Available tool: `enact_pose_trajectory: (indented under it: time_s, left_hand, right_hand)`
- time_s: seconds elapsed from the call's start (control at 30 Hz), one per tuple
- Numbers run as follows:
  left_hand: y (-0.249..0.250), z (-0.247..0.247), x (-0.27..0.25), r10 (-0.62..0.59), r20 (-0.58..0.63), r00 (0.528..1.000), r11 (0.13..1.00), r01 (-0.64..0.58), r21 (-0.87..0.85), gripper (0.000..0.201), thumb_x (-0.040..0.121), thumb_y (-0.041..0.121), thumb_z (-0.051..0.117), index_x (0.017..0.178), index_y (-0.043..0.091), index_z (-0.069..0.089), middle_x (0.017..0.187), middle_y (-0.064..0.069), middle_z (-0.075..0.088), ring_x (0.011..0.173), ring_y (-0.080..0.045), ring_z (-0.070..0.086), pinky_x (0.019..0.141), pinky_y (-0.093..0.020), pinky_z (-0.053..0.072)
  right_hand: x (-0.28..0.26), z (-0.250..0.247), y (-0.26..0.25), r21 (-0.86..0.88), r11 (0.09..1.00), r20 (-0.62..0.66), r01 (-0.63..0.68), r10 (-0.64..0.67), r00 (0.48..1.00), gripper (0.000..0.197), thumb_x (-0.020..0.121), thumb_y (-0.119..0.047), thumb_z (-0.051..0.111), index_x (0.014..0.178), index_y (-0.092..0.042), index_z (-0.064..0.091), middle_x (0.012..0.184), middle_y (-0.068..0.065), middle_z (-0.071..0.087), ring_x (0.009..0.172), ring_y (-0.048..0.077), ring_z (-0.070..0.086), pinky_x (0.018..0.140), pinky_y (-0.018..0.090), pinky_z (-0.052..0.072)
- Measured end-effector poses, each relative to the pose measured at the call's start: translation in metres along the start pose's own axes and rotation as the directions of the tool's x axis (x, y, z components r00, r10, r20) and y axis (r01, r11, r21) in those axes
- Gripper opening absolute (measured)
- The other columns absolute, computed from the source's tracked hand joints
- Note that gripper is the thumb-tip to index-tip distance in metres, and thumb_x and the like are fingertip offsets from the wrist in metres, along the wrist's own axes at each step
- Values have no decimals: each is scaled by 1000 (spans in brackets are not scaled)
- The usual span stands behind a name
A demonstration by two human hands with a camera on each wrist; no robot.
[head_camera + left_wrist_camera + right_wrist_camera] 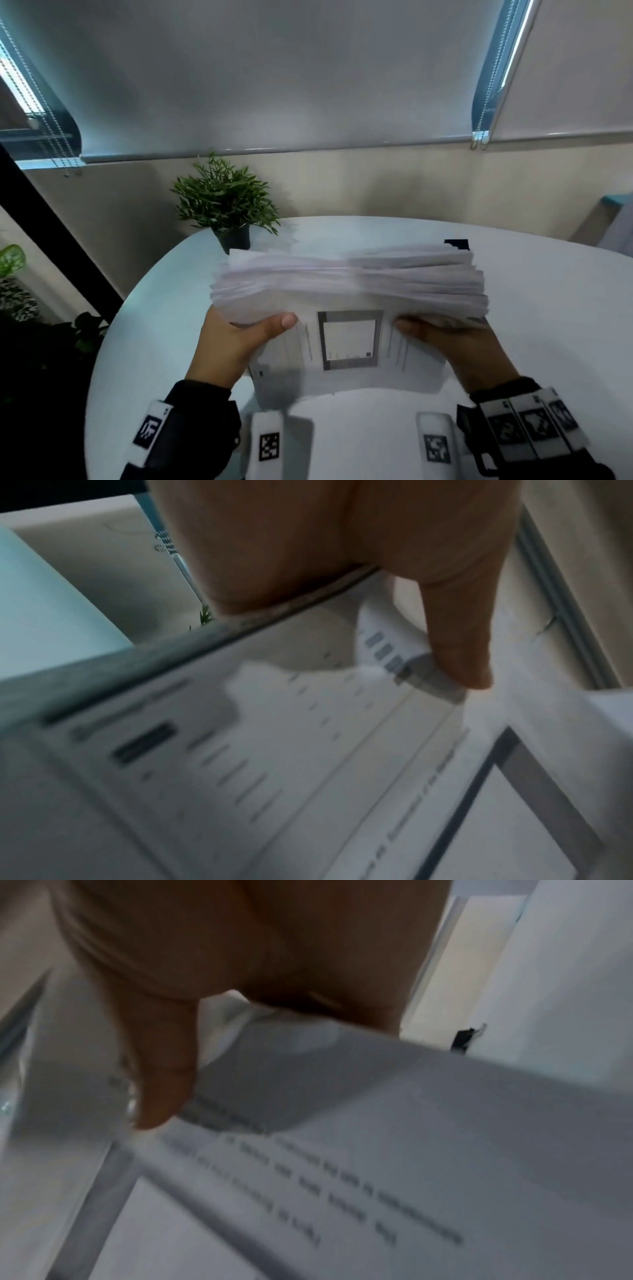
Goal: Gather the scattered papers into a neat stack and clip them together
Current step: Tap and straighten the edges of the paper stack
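Note:
A thick stack of white papers [349, 287] stands on its long edge above the round white table [531, 308], its upper edges fanned and uneven. The near sheet carries a grey-framed box and lines of print. My left hand [239, 339] grips the stack's left side, thumb pressed on the near sheet [308, 750]. My right hand [445, 339] grips the right side the same way, thumb on the printed sheet [377, 1150]. The fingers of both hands are hidden behind the stack. A black binder clip [457, 244] lies on the table behind the stack's right end, also showing as a clip [464, 1039] in the right wrist view.
A small potted plant [224, 209] stands at the table's far left edge, just behind the stack. More plants [13, 260] sit off the table to the left. A wall and window blinds rise behind the table.

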State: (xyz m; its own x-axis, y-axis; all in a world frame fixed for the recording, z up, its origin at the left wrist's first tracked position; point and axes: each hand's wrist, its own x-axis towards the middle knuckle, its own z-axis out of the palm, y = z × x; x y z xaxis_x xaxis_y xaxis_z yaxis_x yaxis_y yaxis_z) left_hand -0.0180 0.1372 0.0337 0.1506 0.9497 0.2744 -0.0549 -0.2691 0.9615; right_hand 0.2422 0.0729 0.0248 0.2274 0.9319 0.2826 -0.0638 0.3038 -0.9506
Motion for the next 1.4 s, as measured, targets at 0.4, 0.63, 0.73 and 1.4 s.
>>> enact_pose_trajectory:
  time_s: [0.4,0.63,0.73,1.4]
  left_hand:
    - [97,45,12,487,417,767,512,-638,574,20,76,46,62,82,27,67,73,2,72,69,-21,68,67,-35,54]
    - [72,32,13,566,121,815,622,-519,586,69,61,56,76,122,42,47,120,23,51,112,-4,51,97,-47,44]
    - [51,12,4,207,-102,973,933,-165,320,117,34,68,83,133,55,22,145,18,33,135,-6,33,111,-42,33]
    - [29,27,-9,157,-42,987,986,-159,-54,69,45,38,84,108,39,55,108,14,67,97,-5,66,73,-20,55]
  right_hand:
    - [-10,24,-79,-778,481,235,404,-375,897,101,58,-57,69,143,-27,23,140,-33,30,135,5,33,112,31,29]
    - [-8,3,-53,-491,823,-46,286,-352,935,42,59,-23,88,84,-42,60,71,-45,59,75,-26,56,66,-3,39]
    - [-3,-16,-46,-313,931,-173,189,-251,952,41,56,-10,84,84,-32,63,69,-35,65,72,-16,63,60,2,46]
    - [-13,-2,-21,-101,973,-193,209,-225,955,55,63,-12,75,111,-24,50,101,-16,66,95,2,64,74,16,53]
